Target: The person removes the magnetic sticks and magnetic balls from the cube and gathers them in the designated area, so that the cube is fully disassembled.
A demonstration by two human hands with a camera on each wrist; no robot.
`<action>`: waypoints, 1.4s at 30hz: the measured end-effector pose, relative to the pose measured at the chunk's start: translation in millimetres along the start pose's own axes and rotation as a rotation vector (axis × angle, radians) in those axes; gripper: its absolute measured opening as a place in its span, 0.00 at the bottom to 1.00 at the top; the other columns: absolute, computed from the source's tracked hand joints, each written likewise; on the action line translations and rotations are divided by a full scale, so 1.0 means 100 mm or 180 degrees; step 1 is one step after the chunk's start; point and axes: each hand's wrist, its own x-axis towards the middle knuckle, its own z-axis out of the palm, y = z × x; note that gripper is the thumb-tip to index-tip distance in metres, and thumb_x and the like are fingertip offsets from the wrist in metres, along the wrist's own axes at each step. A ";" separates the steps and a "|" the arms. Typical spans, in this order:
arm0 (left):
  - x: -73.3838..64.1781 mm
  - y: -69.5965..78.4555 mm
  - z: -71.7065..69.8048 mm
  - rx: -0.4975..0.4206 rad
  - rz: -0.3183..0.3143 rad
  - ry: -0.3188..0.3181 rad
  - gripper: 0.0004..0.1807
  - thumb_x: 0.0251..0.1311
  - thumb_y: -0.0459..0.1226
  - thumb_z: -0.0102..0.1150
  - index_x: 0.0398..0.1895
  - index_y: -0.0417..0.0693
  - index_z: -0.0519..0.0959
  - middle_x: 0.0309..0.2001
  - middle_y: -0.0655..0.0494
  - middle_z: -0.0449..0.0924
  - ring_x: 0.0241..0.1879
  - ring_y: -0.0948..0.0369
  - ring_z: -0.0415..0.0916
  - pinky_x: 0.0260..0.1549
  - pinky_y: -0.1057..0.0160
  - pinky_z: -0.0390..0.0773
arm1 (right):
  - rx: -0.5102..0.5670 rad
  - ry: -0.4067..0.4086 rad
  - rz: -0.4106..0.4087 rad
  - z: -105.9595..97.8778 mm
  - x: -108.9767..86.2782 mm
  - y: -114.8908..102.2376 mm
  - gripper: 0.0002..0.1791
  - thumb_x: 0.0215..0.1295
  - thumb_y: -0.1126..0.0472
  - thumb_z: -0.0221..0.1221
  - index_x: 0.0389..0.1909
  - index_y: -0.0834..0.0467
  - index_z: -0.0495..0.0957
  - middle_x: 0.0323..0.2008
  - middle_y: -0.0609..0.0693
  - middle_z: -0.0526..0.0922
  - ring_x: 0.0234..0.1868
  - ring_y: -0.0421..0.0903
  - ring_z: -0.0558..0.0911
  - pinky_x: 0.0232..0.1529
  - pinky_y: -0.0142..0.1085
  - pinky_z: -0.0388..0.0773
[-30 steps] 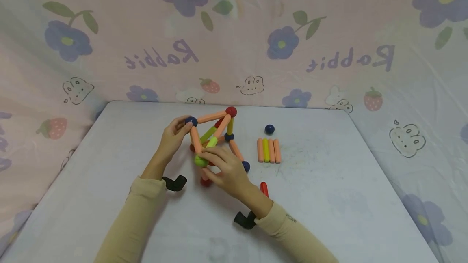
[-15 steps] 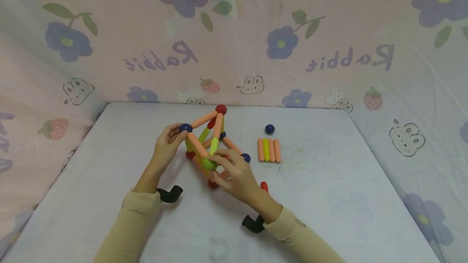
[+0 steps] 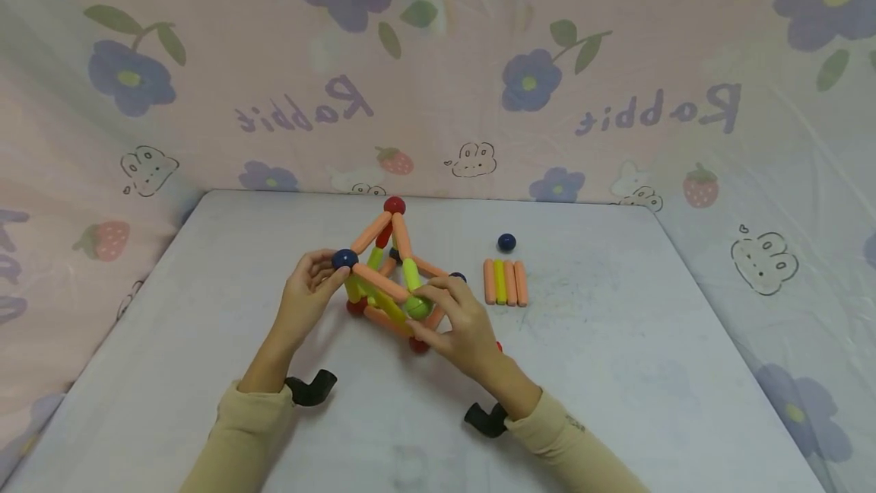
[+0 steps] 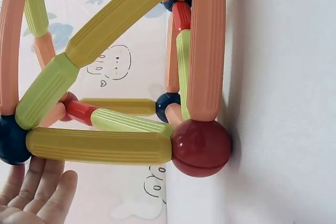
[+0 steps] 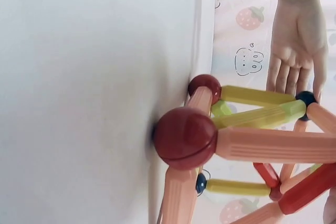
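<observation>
Frame (image 3: 380, 283) rotated counterclockwise on the tabletop (image 3: 616, 356), its top red ball (image 3: 394, 206) shifting left. Left hand (image 3: 306, 291), fingers closed in, pinched the left blue ball (image 3: 345, 259); right hand (image 3: 467, 327), likewise closed in, pinched the green ball (image 3: 419, 308).

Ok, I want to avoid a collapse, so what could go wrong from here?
The left hand grips a corner blue ball, the right hand a green ball: uneven pulling might pop out the peach rod between them. The spare blue ball behind the row of sticks could roll if bumped.
</observation>
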 end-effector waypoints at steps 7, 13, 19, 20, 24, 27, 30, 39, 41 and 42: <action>-0.11 0.03 -0.01 -0.0028 0.0042 -0.0109 0.26 0.67 0.37 0.55 0.62 0.34 0.60 0.57 0.39 0.71 0.46 0.78 0.72 0.48 0.87 0.73 | -0.0081 -0.0024 0.0185 -0.05 -0.02 0.03 0.21 0.47 0.63 0.71 0.44 0.62 0.78 0.42 0.55 0.79 0.41 0.45 0.78 0.35 0.28 0.81; -0.14 0.02 0.00 0.0069 0.0162 -0.0219 0.24 0.66 0.36 0.56 0.59 0.33 0.62 0.54 0.37 0.73 0.46 0.78 0.73 0.48 0.86 0.74 | -0.0136 0.0040 0.0327 -0.11 -0.02 0.09 0.20 0.46 0.66 0.69 0.43 0.61 0.78 0.43 0.55 0.81 0.40 0.45 0.78 0.26 0.24 0.74; -0.14 0.01 0.03 0.0204 0.0263 -0.0393 0.23 0.65 0.37 0.59 0.56 0.34 0.64 0.51 0.39 0.75 0.46 0.76 0.73 0.50 0.86 0.73 | -0.0081 0.0043 0.0486 -0.13 -0.03 0.16 0.20 0.48 0.68 0.65 0.45 0.62 0.76 0.43 0.56 0.79 0.35 0.43 0.76 0.24 0.22 0.70; -0.14 0.00 0.04 0.0228 0.0281 -0.0406 0.23 0.64 0.37 0.59 0.56 0.35 0.65 0.51 0.40 0.75 0.46 0.75 0.73 0.50 0.86 0.73 | -0.0086 0.0013 0.0508 -0.14 -0.03 0.16 0.20 0.49 0.68 0.65 0.46 0.62 0.75 0.43 0.56 0.78 0.36 0.43 0.76 0.26 0.22 0.71; -0.13 -0.01 0.05 0.0284 0.0322 -0.0417 0.23 0.64 0.38 0.60 0.55 0.36 0.65 0.50 0.42 0.76 0.45 0.75 0.73 0.51 0.87 0.72 | -0.0079 -0.0162 0.0635 -0.17 -0.01 0.18 0.22 0.53 0.66 0.65 0.50 0.63 0.74 0.45 0.57 0.76 0.34 0.42 0.74 0.28 0.25 0.75; -0.13 -0.02 0.04 0.0291 0.0341 -0.0432 0.22 0.64 0.37 0.60 0.55 0.36 0.65 0.50 0.42 0.75 0.46 0.75 0.73 0.52 0.87 0.71 | -0.0015 -0.0248 0.0682 -0.18 -0.01 0.20 0.22 0.54 0.66 0.66 0.51 0.64 0.75 0.45 0.57 0.75 0.31 0.40 0.73 0.27 0.24 0.75; -0.13 -0.02 0.03 0.0320 0.0349 -0.0436 0.22 0.64 0.37 0.59 0.55 0.36 0.65 0.50 0.42 0.75 0.46 0.74 0.73 0.53 0.86 0.70 | 0.0099 -0.0273 0.0662 -0.18 0.00 0.20 0.22 0.53 0.67 0.67 0.50 0.64 0.75 0.44 0.57 0.75 0.29 0.39 0.72 0.24 0.22 0.73; -0.13 -0.02 0.03 0.0398 0.0364 -0.0467 0.22 0.64 0.39 0.59 0.55 0.36 0.66 0.52 0.43 0.75 0.47 0.76 0.73 0.59 0.79 0.72 | 0.0177 -0.0059 0.0470 -0.10 0.01 0.26 0.18 0.51 0.69 0.63 0.44 0.65 0.73 0.37 0.56 0.75 0.25 0.39 0.69 0.20 0.20 0.70; -0.13 -0.02 0.03 0.0387 0.0370 -0.0474 0.22 0.64 0.38 0.59 0.55 0.36 0.66 0.53 0.43 0.75 0.47 0.77 0.73 0.59 0.79 0.71 | 0.0173 0.0003 0.0404 -0.08 0.02 0.27 0.17 0.49 0.70 0.62 0.42 0.65 0.72 0.35 0.55 0.75 0.24 0.39 0.68 0.19 0.20 0.68; -0.13 -0.02 0.03 0.0390 0.0377 -0.0472 0.21 0.64 0.38 0.59 0.54 0.36 0.66 0.53 0.43 0.75 0.48 0.77 0.73 0.59 0.79 0.71 | 0.0149 0.0029 0.0365 -0.07 0.02 0.28 0.17 0.48 0.70 0.62 0.41 0.65 0.72 0.34 0.55 0.74 0.24 0.39 0.68 0.19 0.20 0.68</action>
